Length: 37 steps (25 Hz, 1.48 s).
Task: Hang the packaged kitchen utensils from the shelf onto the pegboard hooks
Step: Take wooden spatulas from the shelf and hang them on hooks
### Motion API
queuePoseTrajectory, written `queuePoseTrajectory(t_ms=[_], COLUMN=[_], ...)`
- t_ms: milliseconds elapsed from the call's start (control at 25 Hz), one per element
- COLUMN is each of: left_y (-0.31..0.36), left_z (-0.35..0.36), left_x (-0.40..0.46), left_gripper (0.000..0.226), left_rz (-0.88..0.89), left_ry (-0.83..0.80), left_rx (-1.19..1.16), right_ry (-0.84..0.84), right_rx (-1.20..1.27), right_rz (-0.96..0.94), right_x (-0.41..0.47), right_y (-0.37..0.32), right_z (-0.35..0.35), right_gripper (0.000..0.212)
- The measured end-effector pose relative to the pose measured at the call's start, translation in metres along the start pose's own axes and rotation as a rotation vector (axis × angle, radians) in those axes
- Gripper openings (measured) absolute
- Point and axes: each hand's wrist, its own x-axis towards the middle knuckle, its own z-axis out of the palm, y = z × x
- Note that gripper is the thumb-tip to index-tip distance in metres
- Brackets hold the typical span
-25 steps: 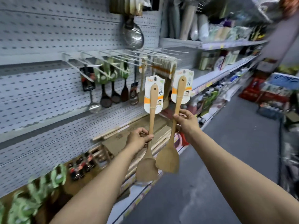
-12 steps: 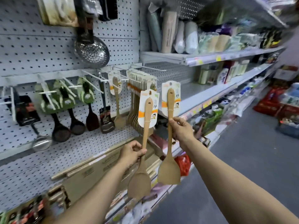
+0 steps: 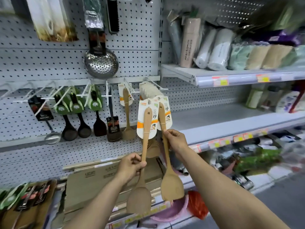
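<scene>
Each hand holds a wooden spatula with a white-and-orange card on its handle top. My left hand (image 3: 130, 167) grips the handle of the left spatula (image 3: 145, 141), blade pointing down. My right hand (image 3: 175, 139) pinches the handle of the right spatula (image 3: 170, 179), whose card overlaps the left one. Both cards are just below and in front of a white pegboard hook (image 3: 156, 85) that carries a thick stack of the same carded spatulas (image 3: 146, 90). One more wooden spatula (image 3: 127, 116) hangs on the hook to the left.
The grey pegboard (image 3: 49, 63) holds a row of white hooks with dark ladles (image 3: 69, 129), a black turner (image 3: 113, 128) and a steel skimmer (image 3: 100, 63). Shelves (image 3: 231, 78) with rolls and packets stand at right. Flat cardboard boxes (image 3: 99, 182) and packaged utensils lie below.
Both spatulas have come closer to the pegboard hooks and closer together, their cards now overlapping. The view has turned to face the pegboard more squarely.
</scene>
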Motion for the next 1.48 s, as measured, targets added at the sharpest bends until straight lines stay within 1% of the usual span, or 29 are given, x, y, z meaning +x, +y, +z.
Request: queuePoseTrajectory(t_ms=[160, 320, 480, 800, 840, 880, 960, 1000, 1040, 1120, 1240, 1480], left_y=[0.001, 0.000, 0.007, 0.001, 0.000, -0.001, -0.001, -0.001, -0.001, -0.001, 0.001, 0.000], left_z=[0.009, 0.016, 0.025, 0.031, 0.033, 0.034, 0.039, 0.042, 0.045, 0.054, 0.070, 0.087], left_x=[0.007, 0.016, 0.027, 0.049, 0.051, 0.053, 0.058, 0.061, 0.063, 0.069, 0.074, 0.086], left_gripper=[0.012, 0.011, 0.013, 0.012, 0.011, 0.011, 0.011, 0.012, 0.012, 0.012, 0.016, 0.016], left_rz=[0.024, 0.016, 0.025, 0.024, 0.023, 0.020, 0.019, 0.020, 0.022, 0.018, 0.001, -0.011], left_ry=[0.079, 0.120, 0.116, 0.128, 0.124, 0.123, 0.119, 0.115, 0.111, 0.103, 0.083, 0.056], left_rx=[0.025, 0.024, 0.013, 0.010, 0.008, 0.005, -0.005, -0.006, -0.004, -0.005, -0.027, -0.057], right_ry=[-0.076, -0.110, -0.129, -0.179, -0.168, -0.121, 0.049, 0.106, 0.099, -0.022, -0.167, -0.206], right_rx=[0.072, 0.125, 0.057, -0.006, -0.041, -0.093, -0.168, -0.121, -0.049, 0.066, 0.094, 0.085], right_rz=[0.013, 0.007, 0.008, 0.106, 0.094, 0.071, -0.006, -0.066, -0.116, -0.168, -0.175, -0.182], right_x=[0.025, 0.036, 0.059, 0.098, 0.100, 0.101, 0.098, 0.095, 0.090, 0.081, 0.075, 0.087], right_y=[0.015, 0.030, 0.026, 0.030, 0.028, 0.027, 0.017, 0.010, 0.001, -0.016, -0.025, -0.023], right_z=[-0.003, -0.008, -0.007, 0.003, 0.003, 0.003, 0.000, -0.001, -0.001, 0.002, 0.004, -0.001], right_gripper=[0.022, 0.020, 0.021, 0.022, 0.023, 0.026, 0.032, 0.032, 0.032, 0.033, 0.028, 0.017])
